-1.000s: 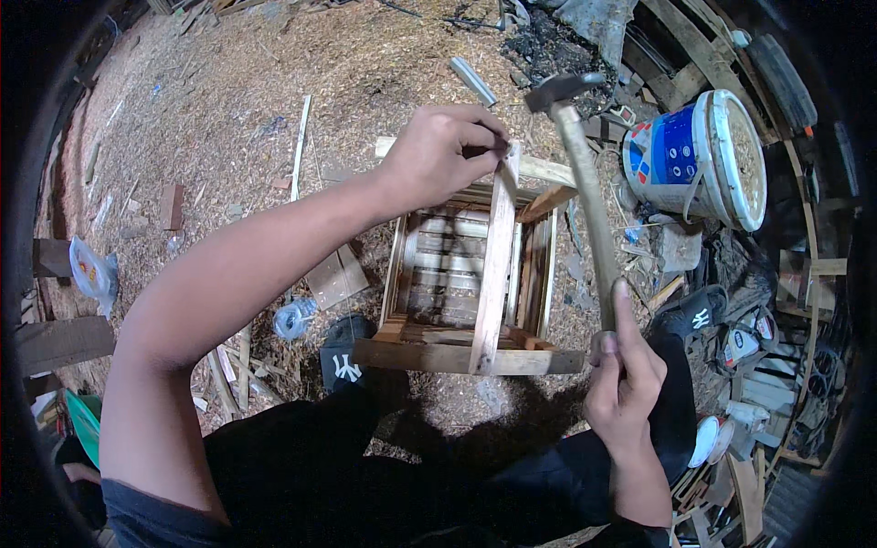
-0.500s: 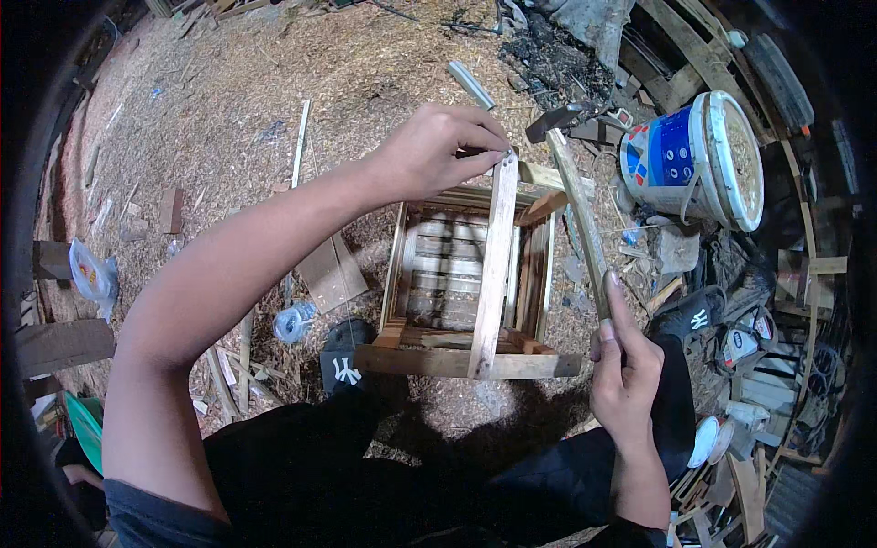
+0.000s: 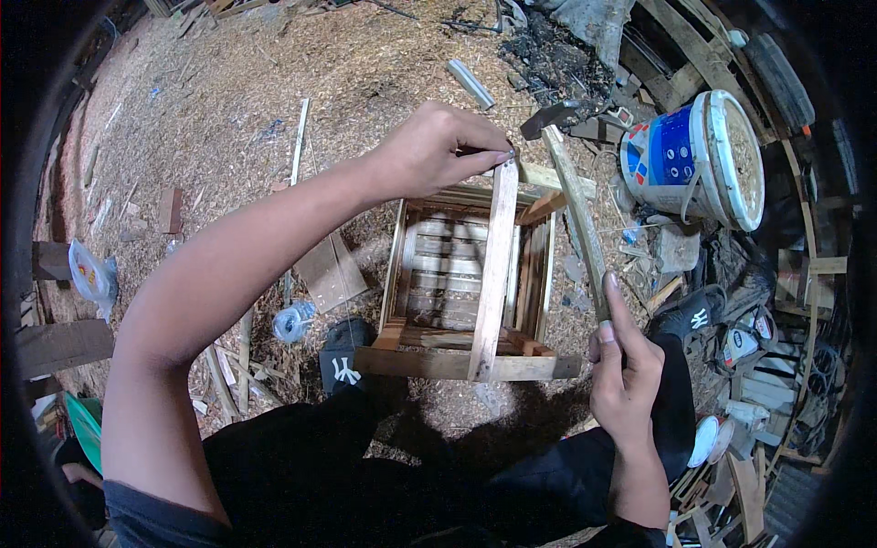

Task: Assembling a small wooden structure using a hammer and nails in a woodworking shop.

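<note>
Over the far end of a pale wooden slat (image 3: 493,265), my left hand (image 3: 438,151) is closed in a pinch. Between its fingertips is a tiny dark thing that looks like a nail, mostly hidden by the fingers. The slat lies lengthwise across the top of a slatted wooden crate (image 3: 393,274), its near end resting on the crate's front crosspiece (image 3: 420,363). In my right hand (image 3: 626,374) is a hammer (image 3: 575,210), gripped by its wooden handle. Its dark metal head is raised just right of my left fingertips, apart from them.
A white and blue bucket (image 3: 662,160) lies tilted at the right, beside scrap wood and clutter. My shoes (image 3: 343,356) flank the crate. A clear plastic bottle (image 3: 293,321) and a flat board (image 3: 331,274) lie left of it. Wood shavings (image 3: 237,100) cover the ground.
The hammer head has shifted slightly left, toward my left fingertips. My left hand keeps its pinch at the slat's far end, and the crate has not moved.
</note>
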Demonstrator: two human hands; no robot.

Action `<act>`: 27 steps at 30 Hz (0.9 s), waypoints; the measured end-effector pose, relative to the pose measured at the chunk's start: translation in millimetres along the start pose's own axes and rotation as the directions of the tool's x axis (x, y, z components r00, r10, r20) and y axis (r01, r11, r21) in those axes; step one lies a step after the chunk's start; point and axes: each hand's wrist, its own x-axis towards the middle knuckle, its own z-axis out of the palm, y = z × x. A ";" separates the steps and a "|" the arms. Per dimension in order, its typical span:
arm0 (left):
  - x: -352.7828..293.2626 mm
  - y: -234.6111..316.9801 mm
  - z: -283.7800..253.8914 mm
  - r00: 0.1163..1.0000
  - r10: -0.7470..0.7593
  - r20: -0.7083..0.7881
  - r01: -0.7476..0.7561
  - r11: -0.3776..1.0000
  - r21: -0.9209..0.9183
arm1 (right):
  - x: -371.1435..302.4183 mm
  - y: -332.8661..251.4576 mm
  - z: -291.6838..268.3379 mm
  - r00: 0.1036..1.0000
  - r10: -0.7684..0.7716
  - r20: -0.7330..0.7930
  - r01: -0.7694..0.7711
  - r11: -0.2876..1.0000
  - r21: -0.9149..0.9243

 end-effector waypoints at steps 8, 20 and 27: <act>0.8 -3.5 -0.1 0.997 0.076 -0.025 -0.076 0.997 -0.006 | -1.3 3.9 -0.1 1.000 -0.001 -0.019 0.001 1.000 0.007; -1.1 -5.0 0.5 0.993 0.116 -0.021 -0.115 0.992 0.055 | -0.3 2.8 1.7 1.000 -0.007 -0.014 0.007 1.000 0.009; -2.1 -5.3 4.4 0.997 0.054 -0.054 -0.053 0.999 0.011 | -0.4 -1.3 1.3 0.999 0.046 0.011 -0.046 0.999 0.004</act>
